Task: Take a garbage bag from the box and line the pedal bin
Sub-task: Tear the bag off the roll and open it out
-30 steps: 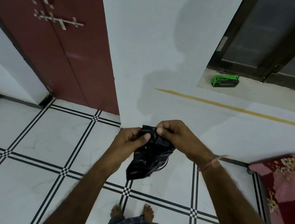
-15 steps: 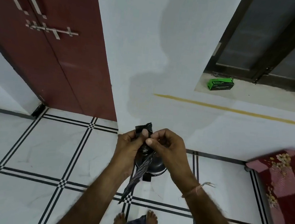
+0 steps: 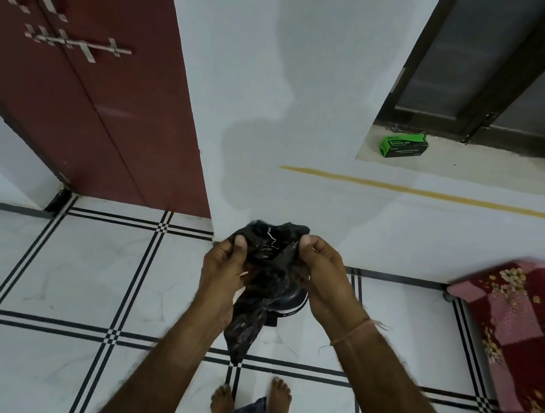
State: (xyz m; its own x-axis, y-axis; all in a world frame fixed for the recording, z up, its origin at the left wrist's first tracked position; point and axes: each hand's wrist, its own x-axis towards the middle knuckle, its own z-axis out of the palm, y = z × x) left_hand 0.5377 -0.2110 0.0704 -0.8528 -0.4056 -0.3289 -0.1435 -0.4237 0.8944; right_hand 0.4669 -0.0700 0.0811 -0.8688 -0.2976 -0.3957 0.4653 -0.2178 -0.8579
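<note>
Plenty of open tiled floor (image 3: 70, 274) to the left of the pedal bin (image 3: 290, 301); nothing standing there at all, so that side's wide open; straight behind the bin is the white wall (image 3: 272, 114), so no room that way; the garbage bag (image 3: 259, 290) hangs right over the bin top, held between the left hand (image 3: 226, 268) and the right hand (image 3: 321, 276), covering most of it; on the right the red floral bed (image 3: 524, 327) crowds the floor; the green box (image 3: 402, 147) sits well apart up on the window ledge (image 3: 485, 165).
</note>
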